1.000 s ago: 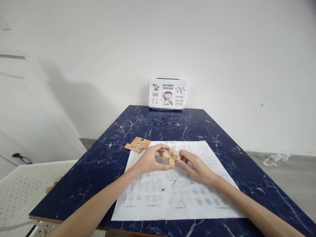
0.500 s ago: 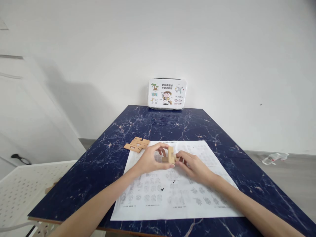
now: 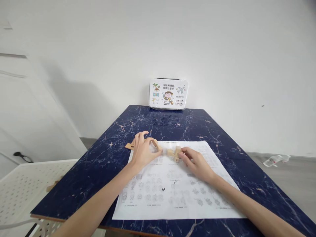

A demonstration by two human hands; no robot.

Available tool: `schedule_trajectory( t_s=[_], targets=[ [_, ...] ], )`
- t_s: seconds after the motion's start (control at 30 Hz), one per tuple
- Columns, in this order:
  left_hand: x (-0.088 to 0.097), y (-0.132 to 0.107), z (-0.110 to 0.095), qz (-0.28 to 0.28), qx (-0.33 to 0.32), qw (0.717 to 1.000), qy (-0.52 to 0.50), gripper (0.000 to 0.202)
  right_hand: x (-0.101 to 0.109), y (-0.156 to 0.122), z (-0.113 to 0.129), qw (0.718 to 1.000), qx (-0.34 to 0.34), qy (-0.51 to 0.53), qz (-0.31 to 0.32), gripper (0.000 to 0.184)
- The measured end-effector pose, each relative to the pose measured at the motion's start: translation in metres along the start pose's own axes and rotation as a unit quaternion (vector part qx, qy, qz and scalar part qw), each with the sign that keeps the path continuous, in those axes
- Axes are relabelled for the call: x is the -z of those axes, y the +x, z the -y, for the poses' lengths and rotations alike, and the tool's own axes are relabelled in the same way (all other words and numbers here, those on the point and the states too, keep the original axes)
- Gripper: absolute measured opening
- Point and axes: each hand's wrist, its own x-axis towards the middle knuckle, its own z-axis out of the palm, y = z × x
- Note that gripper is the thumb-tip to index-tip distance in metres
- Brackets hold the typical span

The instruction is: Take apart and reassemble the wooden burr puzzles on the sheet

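My left hand [image 3: 142, 151] pinches a small wooden puzzle piece [image 3: 156, 144] between thumb and forefinger, its other fingers raised. Beneath that hand, flat wooden pieces [image 3: 128, 146] lie at the paper's upper left corner, mostly covered. My right hand [image 3: 197, 162] closes its fingertips on a pair of joined wooden puzzle pieces [image 3: 177, 153], which form a cross-like shape. A short gap separates the two hands' pieces. Both hands are above a printed paper sheet [image 3: 182, 210] with rows of small line diagrams.
A white case [image 3: 169, 94] with cartoon prints stands against the wall at the far end of the dark blue marbled table [image 3: 163, 126]. Left of the table is a white perforated basket [image 3: 22, 184]. A clear plastic item [image 3: 276, 160] lies on the floor at right.
My left hand has moved left and slightly away from me, taking one wooden piece off the joined pieces. My right hand still holds the others, in nearly the same place.
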Motion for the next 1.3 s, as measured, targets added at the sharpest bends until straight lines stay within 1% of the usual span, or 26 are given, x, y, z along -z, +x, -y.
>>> schedule_trajectory(
  t_s=[0.1,0.17,0.23,0.27,0.3,0.33,0.37,0.4,0.43,0.47,0.53,0.63,0.73,0.83,0.93,1.0,1.17,1.23,1.3],
  targets=[
    [-0.002,-0.002,0.006,0.032,-0.004,0.999,0.04,0.038,0.0,0.0,0.001,1.0,-0.013,0.015,0.0,0.04],
    [-0.003,-0.002,0.007,0.038,-0.004,0.998,0.043,0.044,0.0,0.0,0.002,0.999,-0.024,0.029,0.005,0.041],
    [-0.001,-0.001,0.006,0.039,-0.013,0.999,0.02,0.06,0.0,-0.001,0.002,0.998,-0.039,0.047,0.009,0.043],
    [0.0,0.0,0.004,0.041,-0.024,0.999,-0.004,0.065,0.0,-0.001,0.002,0.997,-0.046,0.057,0.011,0.043],
    [0.002,0.0,0.001,0.046,-0.037,0.998,-0.036,0.064,0.0,-0.001,0.002,0.996,-0.052,0.068,0.014,0.044],
    [0.004,0.0,-0.003,0.057,-0.051,0.994,-0.073,0.058,0.0,-0.001,0.002,0.995,-0.057,0.079,0.017,0.045],
    [0.006,-0.001,-0.007,0.075,-0.063,0.989,-0.112,0.047,0.0,-0.001,0.002,0.994,-0.059,0.09,0.021,0.045],
    [0.008,-0.002,-0.012,0.1,-0.068,0.982,-0.148,0.036,0.0,-0.001,0.002,0.993,-0.059,0.103,0.023,0.045],
    [0.009,-0.003,-0.017,0.132,-0.071,0.973,-0.176,0.029,0.0,-0.001,0.002,0.991,-0.058,0.117,0.026,0.044],
    [0.01,-0.004,-0.021,0.162,-0.072,0.965,-0.195,0.028,0.0,-0.001,0.003,0.989,-0.056,0.131,0.03,0.043],
    [0.01,-0.007,-0.027,0.203,-0.074,0.952,-0.215,0.027,0.0,-0.002,0.006,0.985,-0.052,0.155,0.045,0.04],
    [0.009,-0.008,-0.03,0.242,-0.061,0.938,-0.242,0.023,0.0,-0.003,0.011,0.984,-0.039,0.158,0.069,0.036],
    [0.01,-0.008,-0.03,0.269,-0.057,0.925,-0.261,0.02,0.001,-0.004,0.014,0.989,-0.018,0.126,0.071,0.034],
    [0.012,-0.008,-0.028,0.263,-0.088,0.929,-0.244,0.021,0.001,-0.003,0.015,0.995,0.002,0.081,0.055,0.035],
    [0.012,-0.009,-0.028,0.232,-0.141,0.942,-0.198,0.021,-0.001,-0.002,0.016,0.998,0.007,0.053,0.028,0.036],
    [0.01,-0.01,-0.028,0.201,-0.177,0.946,-0.183,0.021,-0.003,-0.001,0.016,0.999,-0.002,0.045,0.006,0.034],
    [0.006,-0.012,-0.033,0.133,-0.254,0.941,-0.18,0.022,-0.01,-0.001,0.017,0.997,-0.039,0.051,-0.051,0.03],
    [0.006,-0.014,-0.036,0.118,-0.269,0.941,-0.166,0.022,-0.012,-0.002,0.017,0.996,-0.05,0.039,-0.068,0.03],
    [0.007,-0.016,-0.038,0.119,-0.281,0.941,-0.144,0.023,-0.014,-0.002,0.017,0.995,-0.06,0.013,-0.084,0.033]
  ],
)
